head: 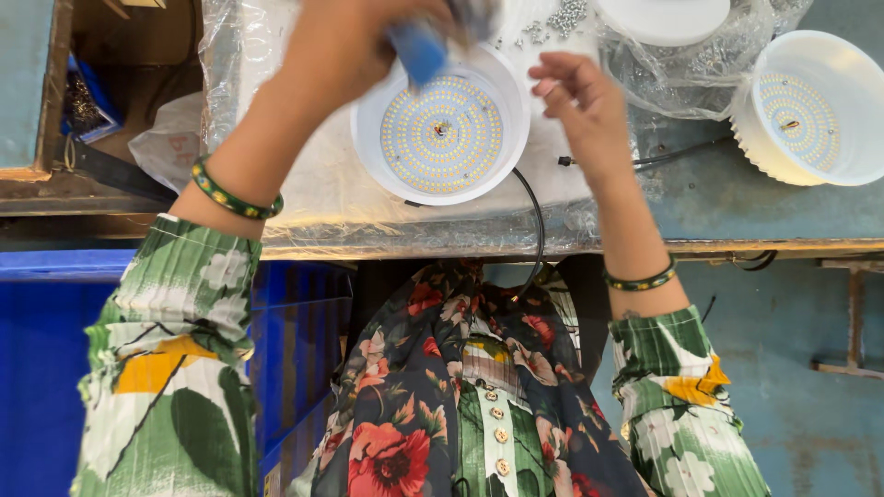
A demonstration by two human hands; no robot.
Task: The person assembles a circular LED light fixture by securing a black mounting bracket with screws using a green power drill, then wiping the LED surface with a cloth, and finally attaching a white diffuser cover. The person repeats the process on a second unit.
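A head-worn camera looks straight down at a workbench (737, 207) covered partly by a clear plastic sheet (313, 184), with a blue crate (55, 368) below it at the left and the person's flowered clothing filling the lower middle.

The main object is a round white LED lamp housing (442, 133) lying face up on the plastic near the bench's front edge. Its circular board of small yellow diodes is exposed, and a black cable (534, 221) runs from its lower right side over the bench edge. A second housing (810, 106) of the same kind rests tilted, well apart at the right, and a white round cover (663, 18) lies at the top edge. A scatter of small silver screws (562, 18) sits just beyond the main lamp.

The left hand (341, 46) is wrapped around a blue-handled tool (419, 46), probably a powered screwdriver, held over the upper left part of the diode board; the tip is blurred. The right hand (580, 101) hovers just beside the lamp's right rim, fingers loosely curled with nothing visible in them. Both wrists wear green bangles.

To do this well, the tool likely needs to stand upright over the red-marked centre of the board, and the free hand would do best steadying the rim so the housing cannot slide on the slick plastic.
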